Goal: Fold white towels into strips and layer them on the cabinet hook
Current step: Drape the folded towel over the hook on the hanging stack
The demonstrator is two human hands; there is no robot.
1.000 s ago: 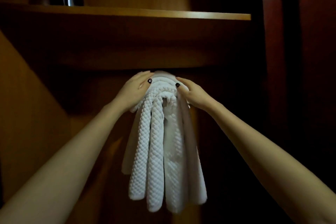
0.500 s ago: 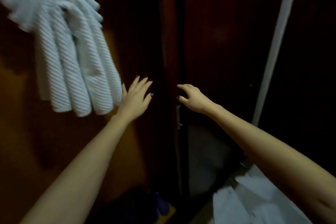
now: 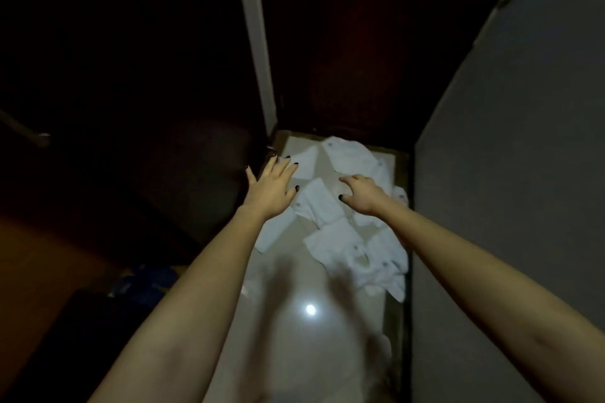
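Note:
Several loose white towels [image 3: 347, 239] lie in a heap on the pale glossy floor [image 3: 294, 337], against the right wall. My left hand [image 3: 270, 188] is stretched out above the heap's left edge with fingers spread and holds nothing. My right hand [image 3: 360, 193] hovers over the middle of the heap, fingers loosely curled and empty. Neither hand touches a towel as far as I can tell. The cabinet hook and the hung towels are out of view.
A dark wooden door [image 3: 147, 91] stands on the left, with a pale frame strip [image 3: 255, 42] beside it. A grey wall [image 3: 510, 173] closes the right side. A dark red panel [image 3: 360, 42] fills the far end. Something blue [image 3: 144, 281] lies low on the left.
My hands let go of the towels hung on the hook. My view swung right and down to the floor, and both arms now reach toward the towel heap.

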